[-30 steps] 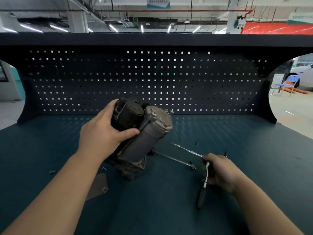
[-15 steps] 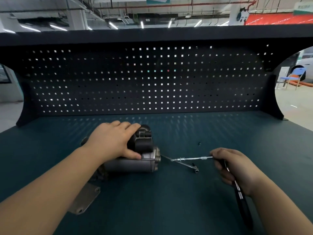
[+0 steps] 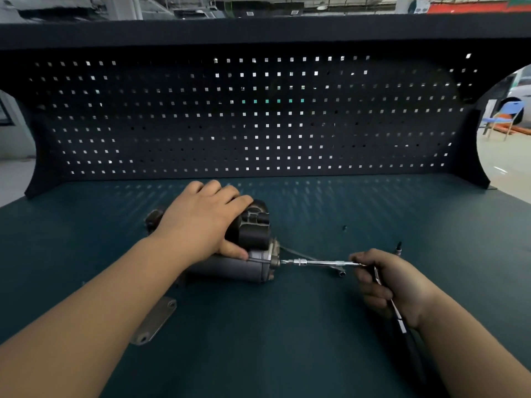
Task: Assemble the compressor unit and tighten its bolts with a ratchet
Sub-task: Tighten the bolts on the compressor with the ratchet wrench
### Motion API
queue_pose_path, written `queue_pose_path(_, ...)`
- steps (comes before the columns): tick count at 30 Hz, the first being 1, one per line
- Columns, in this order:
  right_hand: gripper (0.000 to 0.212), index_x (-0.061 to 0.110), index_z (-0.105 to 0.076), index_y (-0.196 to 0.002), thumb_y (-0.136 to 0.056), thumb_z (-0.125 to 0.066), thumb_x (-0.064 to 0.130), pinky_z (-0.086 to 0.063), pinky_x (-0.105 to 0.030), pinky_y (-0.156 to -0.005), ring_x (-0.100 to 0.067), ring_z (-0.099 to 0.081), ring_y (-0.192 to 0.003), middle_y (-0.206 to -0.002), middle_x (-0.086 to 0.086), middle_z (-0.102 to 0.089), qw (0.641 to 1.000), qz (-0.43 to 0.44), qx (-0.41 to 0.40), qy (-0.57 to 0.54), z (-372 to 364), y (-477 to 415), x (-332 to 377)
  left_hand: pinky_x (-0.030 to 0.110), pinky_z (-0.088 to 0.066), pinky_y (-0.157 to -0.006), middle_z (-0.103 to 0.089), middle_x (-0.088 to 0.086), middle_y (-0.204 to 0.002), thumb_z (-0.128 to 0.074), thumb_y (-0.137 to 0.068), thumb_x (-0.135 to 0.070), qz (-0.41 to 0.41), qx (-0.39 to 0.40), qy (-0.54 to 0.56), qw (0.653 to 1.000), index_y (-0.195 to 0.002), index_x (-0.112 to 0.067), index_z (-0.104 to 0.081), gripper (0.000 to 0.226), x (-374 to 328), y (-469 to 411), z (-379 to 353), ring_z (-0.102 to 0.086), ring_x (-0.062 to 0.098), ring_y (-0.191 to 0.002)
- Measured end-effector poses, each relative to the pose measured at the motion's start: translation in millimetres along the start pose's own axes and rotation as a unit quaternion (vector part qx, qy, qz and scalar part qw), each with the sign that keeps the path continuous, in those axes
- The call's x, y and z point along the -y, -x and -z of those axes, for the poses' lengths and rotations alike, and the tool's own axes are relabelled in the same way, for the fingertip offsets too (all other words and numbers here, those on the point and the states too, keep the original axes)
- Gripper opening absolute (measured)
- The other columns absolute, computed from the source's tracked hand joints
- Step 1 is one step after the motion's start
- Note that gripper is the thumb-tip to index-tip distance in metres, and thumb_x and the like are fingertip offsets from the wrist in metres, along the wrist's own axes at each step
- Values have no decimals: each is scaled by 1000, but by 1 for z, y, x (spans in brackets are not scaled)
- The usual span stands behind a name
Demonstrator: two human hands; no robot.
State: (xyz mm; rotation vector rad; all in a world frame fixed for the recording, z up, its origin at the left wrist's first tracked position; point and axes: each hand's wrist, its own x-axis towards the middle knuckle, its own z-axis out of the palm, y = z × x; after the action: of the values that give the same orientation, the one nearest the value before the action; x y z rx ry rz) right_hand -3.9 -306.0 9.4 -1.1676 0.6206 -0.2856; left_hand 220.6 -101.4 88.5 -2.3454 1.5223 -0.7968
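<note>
The compressor unit (image 3: 244, 262) lies on its side near the middle of the bench (image 3: 287, 340), slightly toward the left edge. The left hand (image 3: 201, 222) clamps over its black top, thumb on the grey barrel. The right hand (image 3: 393, 282) grips the ratchet (image 3: 321, 263), its extension tip at the end cap. The unit looks heavy, rigid and prone to rolling, so I'd hold it by that blocky top.

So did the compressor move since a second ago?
Yes. The compressor was tipped up on end; now it lies flat on the workbench, its end facing right, still just behind the flat metal bracket.
</note>
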Motion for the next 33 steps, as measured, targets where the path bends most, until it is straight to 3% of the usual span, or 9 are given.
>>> queue_pose_path(9,14,15,-52,-63,-73,-58,24,-14,-17,-37,-11,-23,-29,-53,-2,-31,999,-24,-20,30,-3,4,-6,39,-20,-106,-34,-9,-146,-28,-59,-89,37,0,-8,999,-150,-31,-10,109,-6,6,0,-31,19,-129)
queue_pose_path(12,14,13,-53,-66,-68,-60,25,-13,-20,-39,-11,-23,-30,-58,-5,-29,999,-22,-23,28,-4,7,-8,45,-6,-112,-26,-4,-152,-42,-71,-82,85,-18,27,996,-152,-25,7,110,-20,16,-7,-24,23,-137)
queue_pose_path(15,12,7,-53,-75,-86,-51,12,-23,-19,-32,-10,-24,-30,-52,-6,-41,1000,3,-22,1,-2,9,-13,50,22,-108,-2,1,-156,-41,-65,-81,127,-38,98,986,-146,-31,23,114,-46,33,-15,4,28,-143)
queue_pose_path(17,18,5,-50,-74,-91,-47,10,-27,-19,-31,-11,-24,-29,-48,-7,-44,1000,9,-23,13,-3,12,-14,49,27,-107,4,1,-156,-39,-59,-82,150,-68,147,975,-148,-34,12,114,-67,40,-18,12,28,-144)
queue_pose_path(21,28,3,-45,-67,-93,-44,14,-30,-20,-33,-13,-25,-28,-38,-4,-41,997,-27,-10,73,-1,16,-9,53,16,-112,9,5,-157,-55,-63,-78,194,-123,184,956,-151,-29,1,115,-96,37,-24,16,30,-144)
queue_pose_path(24,23,4,-54,-71,-84,-52,22,-30,-17,-29,-11,-28,-27,-45,-5,-45,990,-113,29,76,3,19,-2,61,-5,-109,-11,13,-155,-72,-68,-61,167,-152,182,957,-148,-25,-23,100,-107,35,-27,-6,37,-142)
queue_pose_path(28,35,5,-63,-87,-76,-55,38,-27,-14,-27,-5,-30,-26,-51,-2,-43,979,-183,70,49,10,13,3,55,-17,-109,-56,1,-133,-55,-86,-44,33,-233,107,966,-114,-26,-68,36,-124,29,-32,-31,31,-134)
queue_pose_path(30,43,6,-63,-89,-88,-47,46,-27,-13,-28,-4,-30,-26,-50,0,-42,978,-194,67,41,13,10,4,53,-19,-107,-69,-6,-109,-56,-88,-39,28,-233,92,968,-96,-25,-72,23,-126,25,-33,-34,27,-132)
queue_pose_path(33,54,5,-58,-82,-99,-31,48,-32,-16,-31,-10,-32,-27,-47,-3,-47,986,-145,53,54,16,7,4,52,-19,-107,-70,-8,-88,-45,-92,-38,45,-223,92,969,-83,-24,-71,31,-123,22,-34,-36,25,-129)
